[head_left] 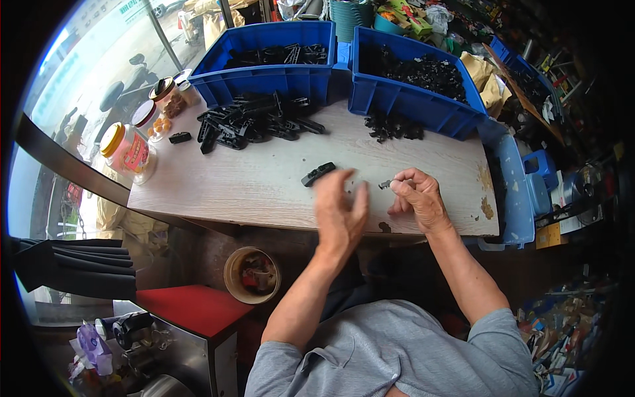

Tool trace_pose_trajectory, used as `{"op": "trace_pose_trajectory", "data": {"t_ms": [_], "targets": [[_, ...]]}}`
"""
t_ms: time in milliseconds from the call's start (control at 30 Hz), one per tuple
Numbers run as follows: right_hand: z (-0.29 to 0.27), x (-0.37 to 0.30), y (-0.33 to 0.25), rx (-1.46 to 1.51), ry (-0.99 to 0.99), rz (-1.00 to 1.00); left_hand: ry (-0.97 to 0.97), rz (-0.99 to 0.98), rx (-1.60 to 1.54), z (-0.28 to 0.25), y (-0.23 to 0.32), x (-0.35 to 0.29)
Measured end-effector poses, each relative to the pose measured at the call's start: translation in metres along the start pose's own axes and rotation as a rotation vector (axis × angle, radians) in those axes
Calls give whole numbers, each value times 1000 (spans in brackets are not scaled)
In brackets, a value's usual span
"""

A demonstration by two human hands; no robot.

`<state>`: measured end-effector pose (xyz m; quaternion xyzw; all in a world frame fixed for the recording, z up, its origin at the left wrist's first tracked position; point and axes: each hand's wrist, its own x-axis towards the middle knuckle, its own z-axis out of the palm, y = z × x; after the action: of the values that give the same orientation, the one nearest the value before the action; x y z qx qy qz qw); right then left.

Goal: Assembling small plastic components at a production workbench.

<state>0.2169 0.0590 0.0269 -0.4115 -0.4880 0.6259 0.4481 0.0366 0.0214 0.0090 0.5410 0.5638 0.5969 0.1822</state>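
Observation:
My left hand [339, 215] is over the middle of the table, blurred, its thumb and fingers apart. Just beyond its fingertips lies a long black plastic part [318, 174] with raised bumps; no grip on it shows. To the right, my right hand [421, 200] pinches a small dark plastic piece [384, 185] between thumb and forefinger. Its far end sticks out leftward, the rest hidden by the fingers. A heap of long black plastic parts [248, 122] spreads at the back left. Small black plastic pieces [393, 128] are piled before the right bin.
Two blue bins [264, 85] [415, 108] filled with black parts stand along the table's [218, 178] far edge. Lidded jars [129, 153] line the left side. Below the front edge sits a round bucket [228, 281]; a light-blue container [519, 208] flanks the right side.

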Motion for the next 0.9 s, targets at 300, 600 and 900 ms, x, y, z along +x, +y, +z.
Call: {"op": "trace_pose_trajectory", "data": {"t_ms": [300,600,900], "targets": [[8,5,2,39,52,0,-96,151,754,-50,-39,34],[4,5,3,65,43,16,-221,339,704,-53,-52,62],[8,4,-1,179,89,3,-242,-67,-219,-18,-21,15]]}}
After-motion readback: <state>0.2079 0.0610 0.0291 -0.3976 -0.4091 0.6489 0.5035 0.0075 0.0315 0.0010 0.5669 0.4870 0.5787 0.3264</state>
